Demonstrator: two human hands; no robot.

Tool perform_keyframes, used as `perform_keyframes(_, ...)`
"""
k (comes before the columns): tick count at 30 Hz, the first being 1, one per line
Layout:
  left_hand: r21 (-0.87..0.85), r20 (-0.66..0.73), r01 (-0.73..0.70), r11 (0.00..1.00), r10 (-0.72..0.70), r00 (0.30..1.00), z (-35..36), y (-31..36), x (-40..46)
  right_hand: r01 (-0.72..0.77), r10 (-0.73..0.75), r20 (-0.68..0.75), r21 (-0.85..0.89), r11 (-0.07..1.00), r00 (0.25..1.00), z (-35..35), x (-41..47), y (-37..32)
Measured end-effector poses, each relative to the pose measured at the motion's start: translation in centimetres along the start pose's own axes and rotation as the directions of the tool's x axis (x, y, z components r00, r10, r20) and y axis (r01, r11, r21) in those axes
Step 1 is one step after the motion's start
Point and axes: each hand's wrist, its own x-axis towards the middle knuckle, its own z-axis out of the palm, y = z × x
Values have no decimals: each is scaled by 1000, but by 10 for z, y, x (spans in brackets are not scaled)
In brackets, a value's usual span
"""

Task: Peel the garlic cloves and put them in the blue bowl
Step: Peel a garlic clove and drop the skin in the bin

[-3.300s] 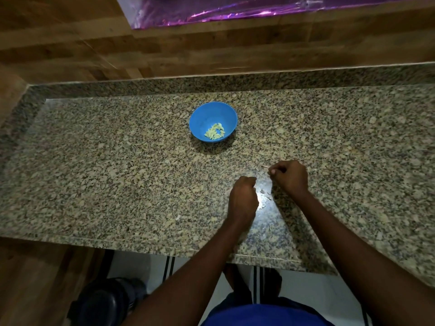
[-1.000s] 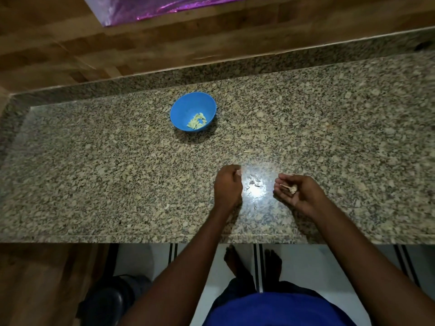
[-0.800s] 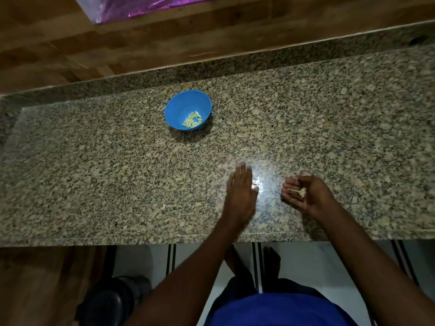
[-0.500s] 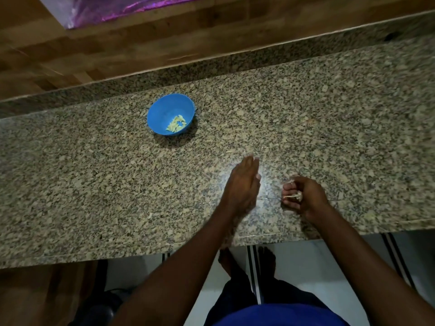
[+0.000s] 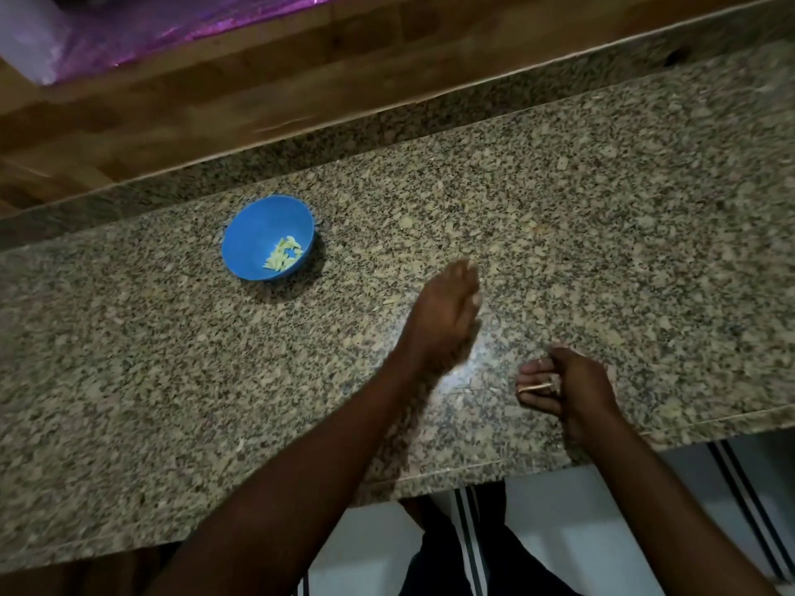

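The blue bowl point(image 5: 258, 234) stands on the granite counter at the back left, with several pale peeled garlic cloves point(image 5: 284, 252) in its bottom. My left hand point(image 5: 445, 316) lies flat on the counter with straight fingers, to the right of the bowl. My right hand point(image 5: 563, 382) is near the front edge, cupped with its fingers curled round pale garlic skins and a thin stalk point(image 5: 540, 387).
The speckled granite counter point(image 5: 602, 208) runs left to right, with a raised granite strip and a wooden wall behind it. Its front edge point(image 5: 473, 466) lies just below my hands. A purple foil sheet point(image 5: 172, 23) hangs at the top left.
My left hand went from curled to flat and has slid forward across the counter. My right hand turned palm up with the skins in it and drew back toward the front edge.
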Motion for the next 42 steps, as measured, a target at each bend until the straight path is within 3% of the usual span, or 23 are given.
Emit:
perform_keyframes(5, 209, 108, -14, 978, -9, 994, 2, -6, 89, -117, 97, 164, 114, 987, 982, -2, 5, -11)
perform_keyframes(9, 169, 184, -182, 969, 150, 971, 22, -1, 40, -178, 137, 228, 173, 969, 964, -9, 8, -14)
perform_keyframes(13, 73, 296, -373, 925, 337, 894, 29, 0, -38, -190, 153, 216, 166, 968, 964, -7, 8, -12)
perform_keyframes(16, 49, 224, -234, 971, 218, 950, 19, -4, -32, -180, 145, 203, 168, 969, 968, -8, 7, -12)
perform_keyframes(19, 129, 141, -112, 985, 94, 986, 8, -3, 19, -181, 147, 199, 165, 969, 969, -9, 7, -14)
perform_keyframes(22, 203, 214, -194, 960, 150, 965, 28, 13, 21, -205, 163, 214, 194, 959, 963, -15, 1, -17)
perform_keyframes(28, 43, 392, -444, 895, 394, 831, 39, 22, -90, -170, 146, 174, 136, 976, 974, -42, -20, -18)
perform_keyframes(34, 100, 267, -298, 949, 263, 927, 16, 31, -63, -182, 167, 161, 84, 980, 973, -58, -35, 2)
perform_keyframes(38, 169, 352, -401, 900, 325, 878, 49, 57, -38, -237, 221, 236, 38, 971, 946, -59, -43, 22)
perform_keyframes(42, 104, 409, -507, 856, 428, 806, 52, 49, -90, -306, 299, 303, -25, 952, 905, -62, -56, 46)
